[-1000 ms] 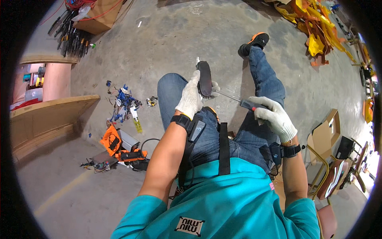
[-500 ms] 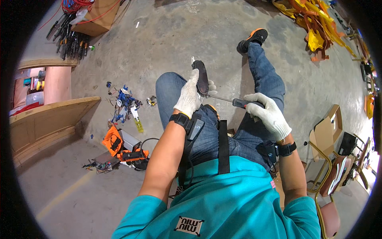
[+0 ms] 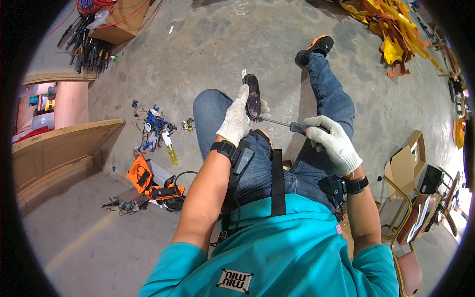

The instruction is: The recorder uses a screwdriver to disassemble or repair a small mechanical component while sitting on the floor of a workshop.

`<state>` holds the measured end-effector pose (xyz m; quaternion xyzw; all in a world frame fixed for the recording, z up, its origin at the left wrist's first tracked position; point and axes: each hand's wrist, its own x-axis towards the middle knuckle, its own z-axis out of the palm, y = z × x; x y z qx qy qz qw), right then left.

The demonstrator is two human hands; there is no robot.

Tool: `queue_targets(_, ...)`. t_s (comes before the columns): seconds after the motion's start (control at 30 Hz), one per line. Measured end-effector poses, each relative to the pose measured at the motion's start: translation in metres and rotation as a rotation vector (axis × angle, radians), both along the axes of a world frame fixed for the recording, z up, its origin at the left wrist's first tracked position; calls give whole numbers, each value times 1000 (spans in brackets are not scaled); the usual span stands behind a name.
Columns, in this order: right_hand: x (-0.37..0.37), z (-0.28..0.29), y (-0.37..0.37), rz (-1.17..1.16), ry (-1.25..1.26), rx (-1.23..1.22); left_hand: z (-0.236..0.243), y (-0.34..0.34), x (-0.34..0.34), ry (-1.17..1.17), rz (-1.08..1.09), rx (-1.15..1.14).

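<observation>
Black, elongated, round-ended device with a glossy face (image 3: pixel 253 96) is located above the grey concrete floor (image 3: pixel 213 54), beside the left knee of the person's blue denim trousers (image 3: pixel 210 106). A small white piece (image 3: pixel 244 73) projects at its upper end. The left hand (image 3: pixel 238 115), in a white knitted glove, is closed around the device: thumb along the near side, fingertips visible past the opposite side. The right hand (image 3: pixel 335 142), gloved likewise, grips the handle of a screwdriver with a dark grey handle and slim metal shaft (image 3: pixel 298 128). The shaft points left, its end at the lower end of the device; tip contact cannot be determined. On the floor to the left lie a scattered pile of blue and white scraps (image 3: pixel 156 123) and, nearer the person, an orange hard-shell tool (image 3: pixel 140 174).
</observation>
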<state>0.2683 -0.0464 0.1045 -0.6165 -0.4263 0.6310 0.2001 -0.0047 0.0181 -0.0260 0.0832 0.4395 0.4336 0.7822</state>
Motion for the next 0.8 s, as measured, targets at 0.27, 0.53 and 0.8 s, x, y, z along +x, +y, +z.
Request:
queue_targets(0.27,0,-2,0,-11,15,-28,0,0,1,24,2,13)
queue_targets(0.53,-1,1,-1,-3,1,-30,0,0,0,16,-3,15)
queue_targets(0.8,-1,-4,1,-71,55,-80,1,1,2,32,-41,20)
